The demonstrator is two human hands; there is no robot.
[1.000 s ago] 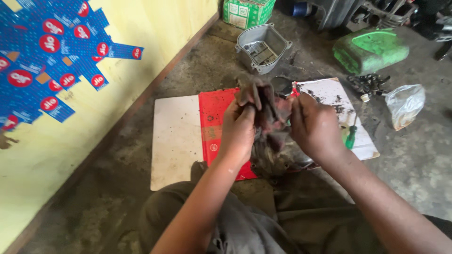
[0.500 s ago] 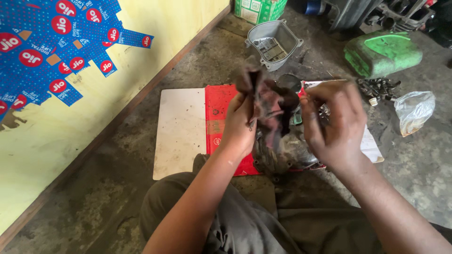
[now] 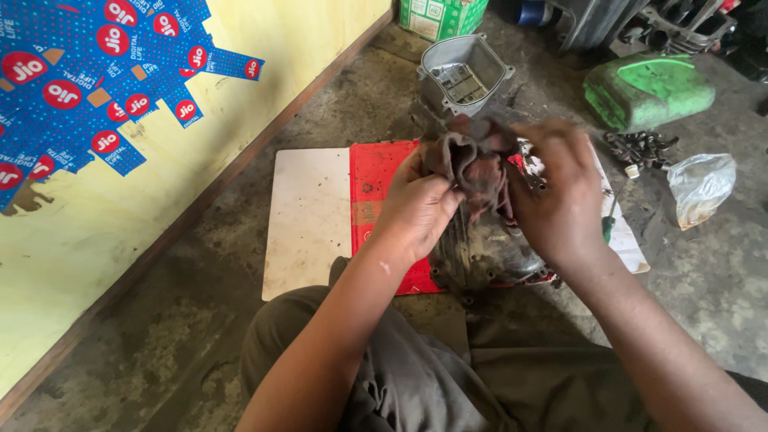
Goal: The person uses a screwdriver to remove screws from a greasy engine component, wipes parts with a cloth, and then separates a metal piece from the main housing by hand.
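My left hand [image 3: 418,206] grips a dirty dark-red rag [image 3: 474,164], bunched up in front of me. My right hand [image 3: 558,192] is closed on the rag's right side, fingers curled over it. Under both hands lies a greasy metal engine cover [image 3: 486,254], partly hidden by the rag and my hands. It rests on a red and white flattened card sheet [image 3: 310,216] on the concrete floor. My knees in grey trousers fill the bottom of the view.
A grey metal casing [image 3: 464,76] sits beyond the sheet. A green plastic jerrycan [image 3: 646,90] lies at the upper right, with loose bolts [image 3: 640,148] and a clear plastic bag [image 3: 701,186] near it. A green-handled screwdriver [image 3: 610,226] lies right. A yellow wall [image 3: 160,184] runs along the left.
Both hands have worked the rag between them, and my right hand has moved back in onto the rag. The view has shifted slightly.
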